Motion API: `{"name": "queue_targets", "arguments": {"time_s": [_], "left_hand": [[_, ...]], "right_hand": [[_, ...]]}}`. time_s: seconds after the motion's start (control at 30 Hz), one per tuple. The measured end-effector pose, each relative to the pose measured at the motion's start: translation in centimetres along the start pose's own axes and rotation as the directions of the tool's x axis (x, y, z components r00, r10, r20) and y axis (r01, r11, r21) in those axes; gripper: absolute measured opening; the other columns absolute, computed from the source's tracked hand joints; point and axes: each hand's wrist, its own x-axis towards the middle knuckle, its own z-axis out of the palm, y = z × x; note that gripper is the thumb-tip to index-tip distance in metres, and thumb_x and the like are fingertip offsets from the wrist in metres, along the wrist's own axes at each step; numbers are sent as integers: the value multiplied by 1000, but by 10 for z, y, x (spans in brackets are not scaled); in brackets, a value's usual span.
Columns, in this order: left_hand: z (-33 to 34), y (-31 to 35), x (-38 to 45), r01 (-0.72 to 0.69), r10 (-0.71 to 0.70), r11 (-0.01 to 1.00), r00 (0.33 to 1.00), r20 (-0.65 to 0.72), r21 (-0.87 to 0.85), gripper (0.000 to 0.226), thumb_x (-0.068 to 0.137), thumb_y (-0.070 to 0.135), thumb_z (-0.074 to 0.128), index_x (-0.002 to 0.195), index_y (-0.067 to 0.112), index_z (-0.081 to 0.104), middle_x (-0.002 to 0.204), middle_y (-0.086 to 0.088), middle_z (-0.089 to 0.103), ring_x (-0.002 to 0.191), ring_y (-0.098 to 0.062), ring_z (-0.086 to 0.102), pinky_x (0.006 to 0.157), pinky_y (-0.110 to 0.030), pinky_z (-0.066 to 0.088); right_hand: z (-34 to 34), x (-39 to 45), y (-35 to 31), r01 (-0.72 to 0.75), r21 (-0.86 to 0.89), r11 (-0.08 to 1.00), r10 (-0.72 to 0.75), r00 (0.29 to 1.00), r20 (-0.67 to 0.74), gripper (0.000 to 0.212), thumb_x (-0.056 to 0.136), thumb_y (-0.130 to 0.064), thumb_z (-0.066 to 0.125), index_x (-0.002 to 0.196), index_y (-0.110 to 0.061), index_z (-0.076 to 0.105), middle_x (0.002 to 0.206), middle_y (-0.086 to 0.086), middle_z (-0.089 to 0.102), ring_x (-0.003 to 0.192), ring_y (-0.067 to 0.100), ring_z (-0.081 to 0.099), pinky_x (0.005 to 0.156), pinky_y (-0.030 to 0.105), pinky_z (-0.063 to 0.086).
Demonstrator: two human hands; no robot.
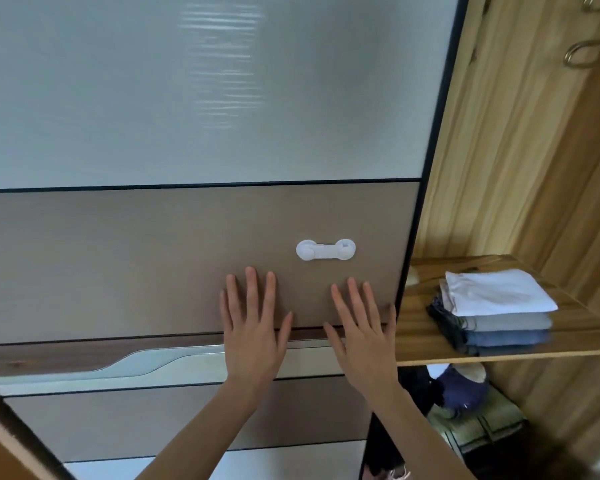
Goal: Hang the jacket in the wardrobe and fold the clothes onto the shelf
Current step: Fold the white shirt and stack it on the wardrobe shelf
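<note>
1. The sliding wardrobe door (194, 258) fills the left and middle of the view: a frosted pane above, a brown panel below, then a band with a recessed metal handle strip (153, 365).
2. The left hand (253, 327) lies flat on the brown panel, its fingers (252, 289) straight and spread, holding nothing.
3. A white plastic child-safety latch (325, 249) is stuck to the panel just above and between the two hands.
4. The right hand (364, 334) presses flat on the same panel near the door's dark edge frame (426, 188), fingers straight and a little apart, also holding nothing.
5. To the right of the door edge the wooden wardrobe interior (520, 150) stands open. Metal hanger hooks (579, 53) show at the top right corner; the jacket itself is not in view, so I cannot tell whether it hangs there.
6. On the wooden shelf (416, 334) sits a stack of folded clothes (496, 313), a white piece on top, grey and blue ones beneath, a dark one at the left side.
7. These clothes are likely light, soft and limp. The stack would probably best be lifted from underneath with both palms, since a pinch at one edge could unfold it.
8. Below the shelf lies a looser heap: a dark blue garment (465, 389) and a greenish striped storage bag (482, 424), its contents hidden.
9. With the stack already placed, the folding part looks done; the flat palms suggest the door is about to be slid.
</note>
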Motion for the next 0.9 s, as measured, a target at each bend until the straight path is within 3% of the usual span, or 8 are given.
{"name": "queue_targets", "arguments": {"time_s": [0.5,0.67,0.9], "left_hand": [[35,69,6,-117,95,976,988,-121,-186,72,102,44,57,164,21,28,173,-13,15,155,-46,14,125,-63,18],[42,103,7,-143,123,969,986,-111,-201,75,100,42,60,165,24,27,174,-7,8,156,-43,12,126,-64,13],[52,157,11,-162,142,967,983,-113,-197,75,99,40,61,165,25,27,173,-8,15,156,-40,11,124,-67,13]], "right_hand": [[-35,-8,50,-132,-90,987,134,991,27,75,106,-57,42,168,-28,10,176,2,3,162,24,5,124,60,25],[-45,8,62,-89,-81,993,89,996,1,72,107,-52,46,167,-29,12,176,4,5,162,27,4,125,62,22],[-44,9,119,-112,-65,992,114,993,15,72,107,-53,43,167,-30,12,176,6,4,162,31,6,122,64,27]]}}
